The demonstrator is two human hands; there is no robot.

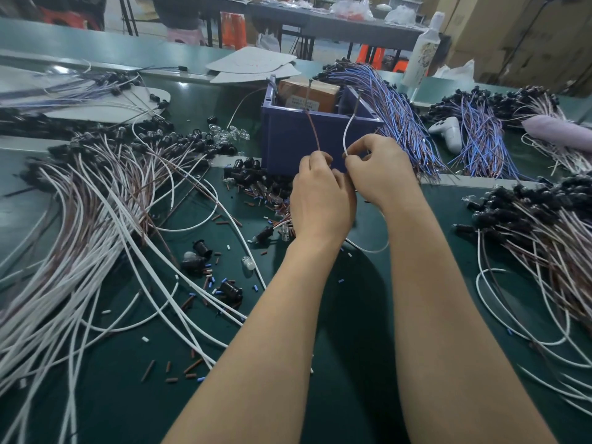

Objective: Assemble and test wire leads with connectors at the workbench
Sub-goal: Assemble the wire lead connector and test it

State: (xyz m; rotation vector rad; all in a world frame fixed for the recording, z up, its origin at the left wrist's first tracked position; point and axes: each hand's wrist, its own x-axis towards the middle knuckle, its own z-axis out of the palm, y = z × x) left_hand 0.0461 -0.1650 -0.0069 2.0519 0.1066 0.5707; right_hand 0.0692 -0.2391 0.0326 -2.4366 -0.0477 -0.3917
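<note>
Your forearms (288,331) are stretching away from you over the green bench mat (352,315), and your hands are meeting just in front of the blue bin (288,136); your left hand (320,203) is pinching the brown lead (315,136), and your right hand (378,174), touching it, is pinching the white lead (346,136); both leads are rising up and away from the grips, long axes near upright, side by side but apart, toward thin metal pins (310,91) standing in the bin; brown is sitting on the left-hand side, white on the right; both are looking thin and springy, the white bowing slightly; whatever joins them below is hiding inside your fingers.
</note>
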